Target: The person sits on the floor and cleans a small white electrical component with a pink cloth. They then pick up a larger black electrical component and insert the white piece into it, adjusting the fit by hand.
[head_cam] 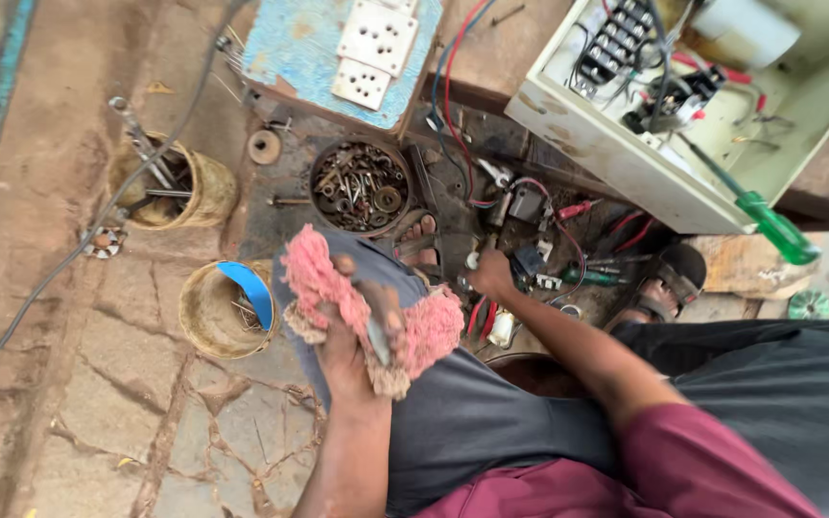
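Note:
My left hand (pixel 352 336) is closed around a frayed pink rag (pixel 424 331) and a small dark metal part wrapped in it, held over my knee in grey trousers (pixel 491 422). My right hand (pixel 491 275) reaches forward and down into a clutter of small electrical parts and tools (pixel 539 254) on the ground, its fingers curled on something I cannot make out. A sandalled foot (pixel 417 242) shows between the two hands.
A round tin of screws and nuts (pixel 361 186) sits ahead. Two woven cans stand left, one with tools (pixel 173 184), one with a blue lid piece (pixel 227 309). An open cream electrical box (pixel 683 105) with wiring and a green-handled screwdriver (pixel 769 225) lies right. A blue board with white sockets (pixel 338 53) is at the top.

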